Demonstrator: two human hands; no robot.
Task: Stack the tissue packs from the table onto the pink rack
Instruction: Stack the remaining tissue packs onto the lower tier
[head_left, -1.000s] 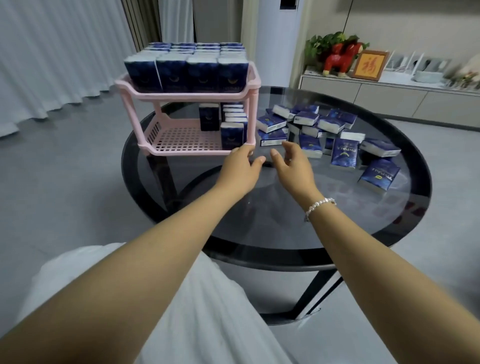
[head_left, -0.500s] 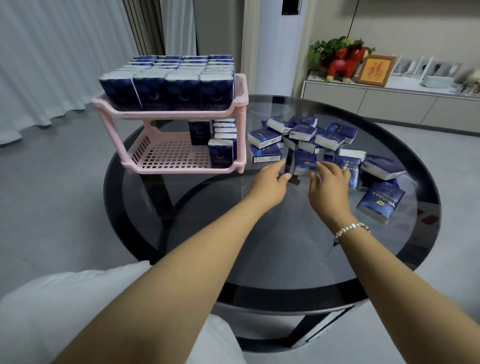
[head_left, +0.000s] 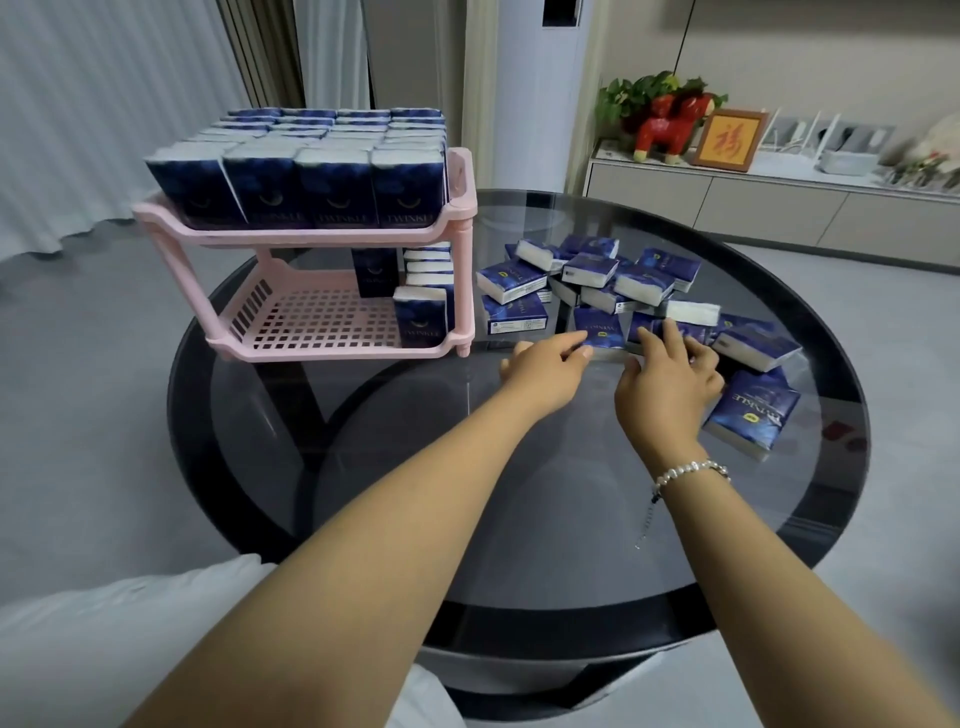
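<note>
Your left hand (head_left: 545, 371) pinches one tissue pack (head_left: 600, 328), right hand (head_left: 667, 376) fingers lie on another w/o clear grip; lift both square, stand upright on pink rack (head_left: 457, 208) bottom shelf.

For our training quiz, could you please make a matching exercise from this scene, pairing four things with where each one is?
Things:
1. top shelf of the pink rack
2. bottom shelf
3. loose packs
4. red horse figure

Places or states:
A. on the cabinet by the wall
B. scattered on the glass table, right of the rack
C. filled with upright packs
D. mostly bare, a few packs at its right end

Pairs: 1-C, 2-D, 3-B, 4-A
</note>
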